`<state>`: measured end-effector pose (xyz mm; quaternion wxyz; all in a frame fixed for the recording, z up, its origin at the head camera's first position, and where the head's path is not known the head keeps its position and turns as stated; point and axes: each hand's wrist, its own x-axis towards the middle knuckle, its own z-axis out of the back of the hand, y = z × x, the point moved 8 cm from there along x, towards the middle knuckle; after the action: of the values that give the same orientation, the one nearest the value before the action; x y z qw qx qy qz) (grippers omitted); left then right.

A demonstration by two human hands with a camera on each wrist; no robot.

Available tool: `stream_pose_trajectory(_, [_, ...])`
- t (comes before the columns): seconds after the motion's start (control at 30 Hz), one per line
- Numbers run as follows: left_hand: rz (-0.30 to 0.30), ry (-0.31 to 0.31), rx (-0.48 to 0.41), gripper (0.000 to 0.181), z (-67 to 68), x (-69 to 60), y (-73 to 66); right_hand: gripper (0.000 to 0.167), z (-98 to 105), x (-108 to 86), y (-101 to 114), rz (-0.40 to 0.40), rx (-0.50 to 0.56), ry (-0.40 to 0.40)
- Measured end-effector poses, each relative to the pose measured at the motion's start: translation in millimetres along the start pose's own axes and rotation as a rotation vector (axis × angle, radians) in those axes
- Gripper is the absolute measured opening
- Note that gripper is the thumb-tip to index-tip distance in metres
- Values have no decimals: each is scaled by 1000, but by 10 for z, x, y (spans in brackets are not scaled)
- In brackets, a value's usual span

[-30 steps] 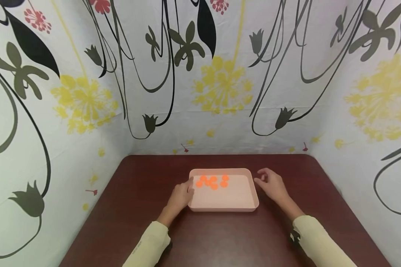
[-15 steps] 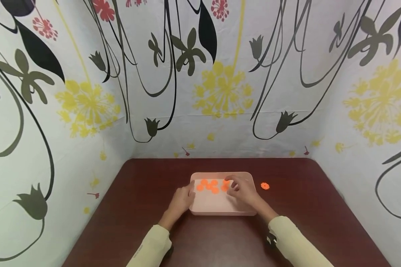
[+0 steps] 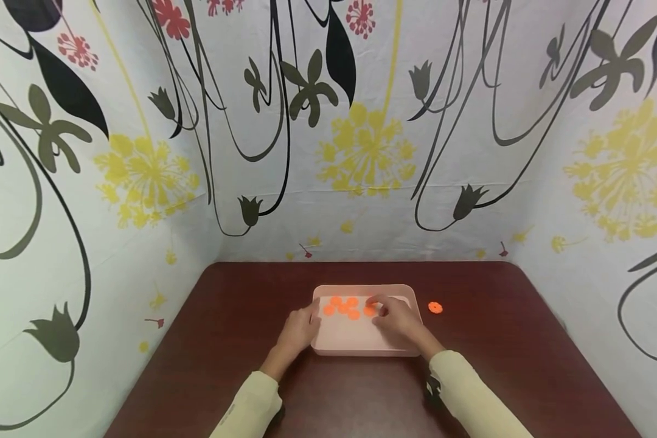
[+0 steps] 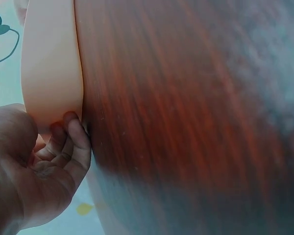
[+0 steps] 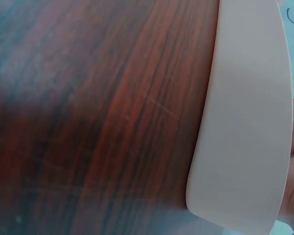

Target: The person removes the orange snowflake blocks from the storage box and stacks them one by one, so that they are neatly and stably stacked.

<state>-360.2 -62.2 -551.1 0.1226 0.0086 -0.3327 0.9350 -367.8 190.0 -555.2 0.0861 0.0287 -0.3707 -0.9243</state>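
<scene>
Smooth, matt tray (image 3: 345,339) on a wood-grain table (image 3: 356,398)
Plastic-looking beside the left hand (image 3: 299,327); dark streaked grain below it (faintly glossy on the nearer side); beyond, a lightly creased, cloth-like backdrop (image 3: 306,173).

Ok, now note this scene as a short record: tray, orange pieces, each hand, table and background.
Tray: pale pink, shallow, on the table
Orange pieces: several inside, toward the far side
Outside piece: orange, on the table, right of the tray
Left hand: grips the tray's left edge
Right hand: over the tray's right part, fingers at an orange piece; grip unclear
Table: dark reddish-brown
Background: white, floral print
</scene>
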Motion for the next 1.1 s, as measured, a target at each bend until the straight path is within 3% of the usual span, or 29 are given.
stream_pose_trajectory(0.33, [5,-6,1,55,1,27,-35,29,40,31,-23,-6,-57,-4])
stream_pose_trajectory(0.73, [12,-18,13,54,18,83,-47,24,139,56,-43,-50,-5,-57])
stream_pose_trajectory(1.1, [-67,-53,-3,54,10,6,-7,23,55,11,-61,-63,2,-63])
